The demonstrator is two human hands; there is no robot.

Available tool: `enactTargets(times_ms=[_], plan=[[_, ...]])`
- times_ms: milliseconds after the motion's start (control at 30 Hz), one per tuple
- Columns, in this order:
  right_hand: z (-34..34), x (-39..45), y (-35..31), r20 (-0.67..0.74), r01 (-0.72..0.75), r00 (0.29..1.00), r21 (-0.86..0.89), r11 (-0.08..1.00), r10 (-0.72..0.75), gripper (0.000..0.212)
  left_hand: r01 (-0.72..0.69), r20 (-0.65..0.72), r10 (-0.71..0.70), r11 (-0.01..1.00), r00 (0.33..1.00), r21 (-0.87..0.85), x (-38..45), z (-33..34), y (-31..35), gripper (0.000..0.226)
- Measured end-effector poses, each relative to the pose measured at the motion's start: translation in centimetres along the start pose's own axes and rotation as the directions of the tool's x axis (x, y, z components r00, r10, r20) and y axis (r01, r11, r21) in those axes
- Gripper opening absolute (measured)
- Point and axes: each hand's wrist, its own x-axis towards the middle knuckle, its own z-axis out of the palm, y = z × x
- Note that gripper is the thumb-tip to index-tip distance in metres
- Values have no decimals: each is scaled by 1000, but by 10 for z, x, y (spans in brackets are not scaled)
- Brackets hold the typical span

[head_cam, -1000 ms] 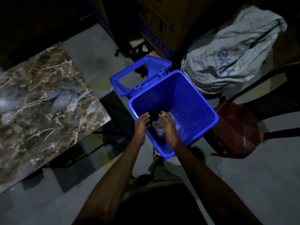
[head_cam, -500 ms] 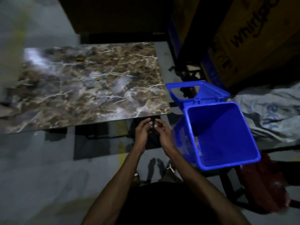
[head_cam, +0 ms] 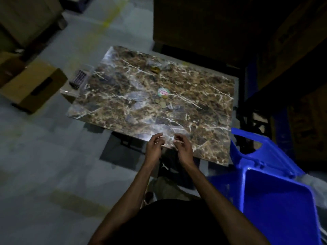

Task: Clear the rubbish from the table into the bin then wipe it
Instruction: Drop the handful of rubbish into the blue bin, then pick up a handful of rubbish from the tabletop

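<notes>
Both hands have swung away from the bin and now hover together at the near edge of the marble-patterned table (head_cam: 203, 124), side by side and nearly touching. Left hand (head_cam: 154, 149) has its fingers loosely curled, holding nothing that shows; right hand (head_cam: 183, 150) is the same — fingers relaxed and slightly bent, thumb raised, empty as far as the dim light allows.

Ahead of the hands, around the middle of the tabletop, lies a small round lid or sticker (head_cam: 163, 92) with pink and green print, and just nearer than it a few small tan scraps (head_cam: 161, 103). Farther ahead, toward the far edge, sits a crumpled yellowish wrapper (head_cam: 155, 69) beside something greyish that is too blurred to name.

To the right of the right hand and nearer the body stands the blue plastic bin (head_cam: 276, 207), its hinged lid (head_cam: 261, 152) flipped open toward the table corner.

Well to the left of the left hand, off the table's far left corner, a dark ribbed object (head_cam: 79, 81) rests on a low surface, and beyond it a cardboard box (head_cam: 35, 85) sits on the grey floor.
</notes>
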Motion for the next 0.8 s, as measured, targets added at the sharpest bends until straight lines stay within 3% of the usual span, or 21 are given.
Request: enactTargets(times_ms=[167, 433, 667, 800], plan=[[26, 71, -20, 113, -54, 992, 8, 998, 53, 23, 34, -91, -32, 999, 995, 21, 55, -11, 32, 16], [22, 143, -16, 95, -102, 990, -10, 995, 102, 18, 131, -139, -127, 991, 982, 17, 111, 2, 61, 21], [34, 187, 10, 88, -236, 969, 47, 971, 231, 20, 156, -156, -137, 981, 978, 114, 152, 15, 78, 22], [65, 228, 58, 64, -265, 963, 19, 964, 263, 33, 234, -172, -219, 969, 961, 74, 180, 17, 71, 20]])
